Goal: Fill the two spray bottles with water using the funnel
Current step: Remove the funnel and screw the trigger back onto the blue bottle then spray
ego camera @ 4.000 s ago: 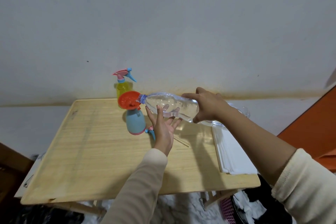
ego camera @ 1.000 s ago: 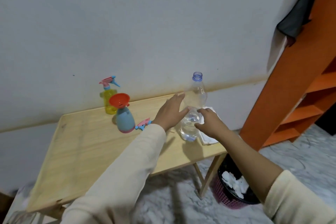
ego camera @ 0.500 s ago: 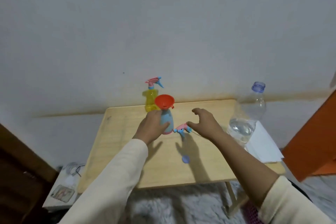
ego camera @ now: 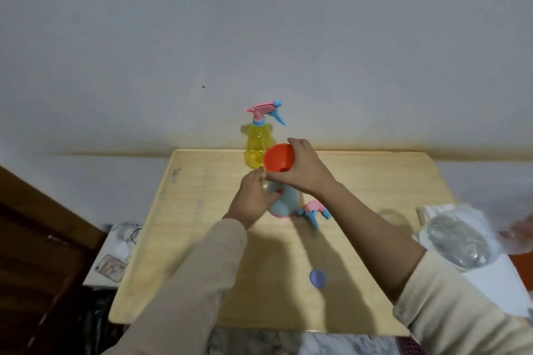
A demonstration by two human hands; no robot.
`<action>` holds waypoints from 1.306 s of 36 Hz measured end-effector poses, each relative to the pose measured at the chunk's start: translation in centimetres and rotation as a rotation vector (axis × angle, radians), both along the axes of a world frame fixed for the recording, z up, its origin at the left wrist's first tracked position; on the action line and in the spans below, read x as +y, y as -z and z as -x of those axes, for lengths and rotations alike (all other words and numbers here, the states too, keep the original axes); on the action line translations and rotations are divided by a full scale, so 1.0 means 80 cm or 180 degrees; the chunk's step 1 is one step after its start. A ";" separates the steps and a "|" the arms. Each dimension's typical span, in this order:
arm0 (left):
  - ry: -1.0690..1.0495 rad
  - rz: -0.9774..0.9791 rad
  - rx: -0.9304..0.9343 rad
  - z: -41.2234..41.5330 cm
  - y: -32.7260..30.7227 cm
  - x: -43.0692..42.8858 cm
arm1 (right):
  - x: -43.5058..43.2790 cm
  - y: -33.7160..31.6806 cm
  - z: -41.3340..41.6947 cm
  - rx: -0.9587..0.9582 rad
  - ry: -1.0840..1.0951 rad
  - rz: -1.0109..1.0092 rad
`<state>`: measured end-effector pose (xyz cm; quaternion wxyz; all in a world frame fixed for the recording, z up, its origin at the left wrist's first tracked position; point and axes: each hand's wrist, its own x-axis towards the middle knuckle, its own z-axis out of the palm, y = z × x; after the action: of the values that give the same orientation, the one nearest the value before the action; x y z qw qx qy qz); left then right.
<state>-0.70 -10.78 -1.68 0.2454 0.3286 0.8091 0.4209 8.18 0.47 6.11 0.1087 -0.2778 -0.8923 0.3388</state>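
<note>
- Two hands are at work, both with fingers bent and both holding something
- One right hand (ego camera: 307, 174) has its fingers (ego camera: 298, 145) curled over the rim and back of the single orange funnel (ego camera: 278, 158), thumb beneath; the funnel is tilted, its wide mouth turned toward the camera
- One left hand (ego camera: 252, 200) wraps its fingers round the shoulder of the blue spray bottle (ego camera: 287, 203) and grips it, just under the funnel
- Both hands hide the bottle's neck, so I cannot tell whether the funnel's spout sits in it or is clear of it
- Two spray bottles in all: the blue one upright near the middle of the desk (ego camera: 202, 239), with no sprayer on top; the yellow spray bottle (ego camera: 257, 148) upright behind it near the wall, its pink and blue sprayer fitted
- One loose spray head (ego camera: 314, 210), pink and blue, lies on the desk just right of the blue bottle's base
- One small blue cap (ego camera: 317, 278) lies on the desk nearer the camera, well apart from the bottles
- One clear water bottle (ego camera: 458, 242) shows blurred at the right edge, over white sheets (ego camera: 490, 277)
- One phone (ego camera: 111, 265) lies on a low surface left of the desk
</note>
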 end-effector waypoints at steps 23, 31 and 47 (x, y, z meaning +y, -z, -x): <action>-0.0164 -0.0630 -0.0832 -0.020 0.026 0.031 | 0.027 -0.001 -0.012 0.0575 -0.0096 0.0302; -0.0019 -0.0677 -0.0505 -0.019 0.035 0.027 | 0.061 0.000 -0.043 0.0696 0.0564 0.0459; -0.0048 -0.0731 -0.0300 -0.014 0.065 0.033 | 0.086 0.113 -0.129 -0.0381 0.1677 0.0611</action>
<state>0.44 -8.12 -6.85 0.2407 0.3283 0.7456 0.5275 18.49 7.32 -2.90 0.1133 -0.5286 -0.7580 0.3649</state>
